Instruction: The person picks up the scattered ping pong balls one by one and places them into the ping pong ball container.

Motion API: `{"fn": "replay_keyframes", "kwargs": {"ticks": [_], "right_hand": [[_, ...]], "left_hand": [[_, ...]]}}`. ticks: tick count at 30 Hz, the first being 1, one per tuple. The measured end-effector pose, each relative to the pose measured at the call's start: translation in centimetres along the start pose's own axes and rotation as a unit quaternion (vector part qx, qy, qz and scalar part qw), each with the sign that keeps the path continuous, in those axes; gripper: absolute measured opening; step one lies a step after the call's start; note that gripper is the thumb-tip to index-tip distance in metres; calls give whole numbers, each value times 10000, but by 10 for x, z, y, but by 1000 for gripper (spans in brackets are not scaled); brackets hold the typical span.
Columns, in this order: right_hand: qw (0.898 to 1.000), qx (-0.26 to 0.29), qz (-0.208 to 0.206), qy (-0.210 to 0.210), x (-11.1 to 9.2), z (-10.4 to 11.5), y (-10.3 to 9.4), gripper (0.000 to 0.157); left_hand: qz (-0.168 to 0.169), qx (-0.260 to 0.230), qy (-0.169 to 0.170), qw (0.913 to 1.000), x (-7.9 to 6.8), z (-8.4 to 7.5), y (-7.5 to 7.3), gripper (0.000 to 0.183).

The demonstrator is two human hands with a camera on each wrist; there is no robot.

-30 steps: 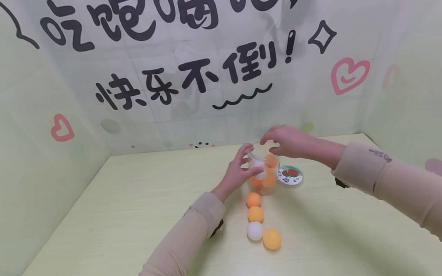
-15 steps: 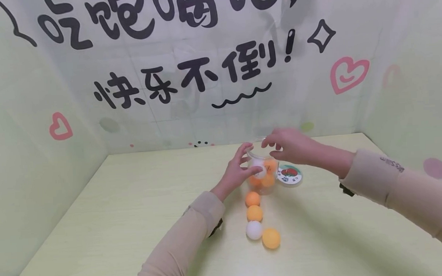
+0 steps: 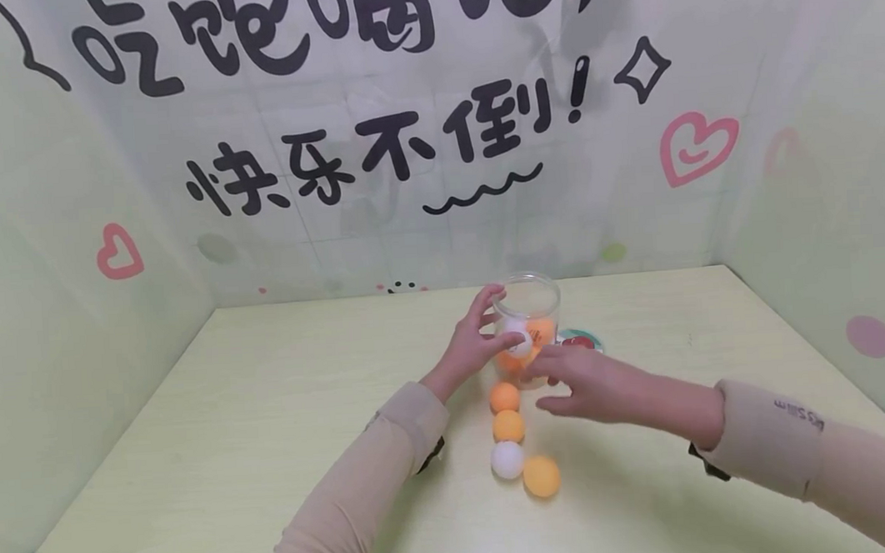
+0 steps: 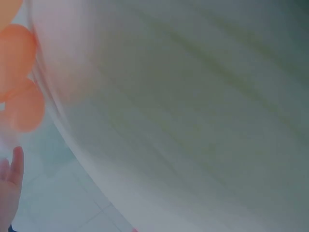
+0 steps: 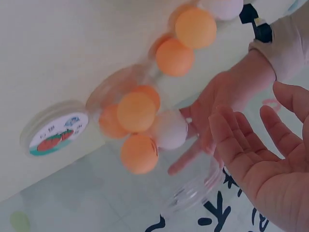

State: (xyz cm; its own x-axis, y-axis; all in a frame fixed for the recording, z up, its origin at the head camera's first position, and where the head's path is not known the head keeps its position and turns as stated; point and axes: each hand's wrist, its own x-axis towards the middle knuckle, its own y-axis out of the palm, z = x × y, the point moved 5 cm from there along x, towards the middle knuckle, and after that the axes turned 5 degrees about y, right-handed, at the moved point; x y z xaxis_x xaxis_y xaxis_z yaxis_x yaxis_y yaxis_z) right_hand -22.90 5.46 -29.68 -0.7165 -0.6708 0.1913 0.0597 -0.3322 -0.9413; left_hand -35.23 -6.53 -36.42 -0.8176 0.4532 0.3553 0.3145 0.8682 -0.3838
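Note:
A clear plastic jar stands upright toward the back of the table, with several orange table tennis balls and a white one inside. My left hand grips its left side, fingers and thumb spread round the wall. My right hand is in front of the jar, fingers loosely bent and holding nothing; it overlaps the jar's lower right in the head view. On the table, a row of loose balls runs toward me: an orange ball, a lighter orange ball, a white ball and a yellow-orange ball.
A round lid with a red and green picture lies on the table to the right of the jar, partly hidden by my right hand in the head view. A printed curtain rises behind the table.
My right hand has left the jar's mouth and come down and toward me, in front of the jar. The top ball inside has settled lower. My left hand stays on the jar.

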Motion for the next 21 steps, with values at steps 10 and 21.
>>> {"fn": "replay_keyframes", "kwargs": {"ticks": [10,21], "right_hand": [[9962,522,692,-66,-31,17,46,25],[9951,163,978,-39,-42,32,66,20]], "left_hand": [[-58,95,-201,9997,-8,-4,5,74],[5,26,-125,9999,-17,-8,4,73]]}}
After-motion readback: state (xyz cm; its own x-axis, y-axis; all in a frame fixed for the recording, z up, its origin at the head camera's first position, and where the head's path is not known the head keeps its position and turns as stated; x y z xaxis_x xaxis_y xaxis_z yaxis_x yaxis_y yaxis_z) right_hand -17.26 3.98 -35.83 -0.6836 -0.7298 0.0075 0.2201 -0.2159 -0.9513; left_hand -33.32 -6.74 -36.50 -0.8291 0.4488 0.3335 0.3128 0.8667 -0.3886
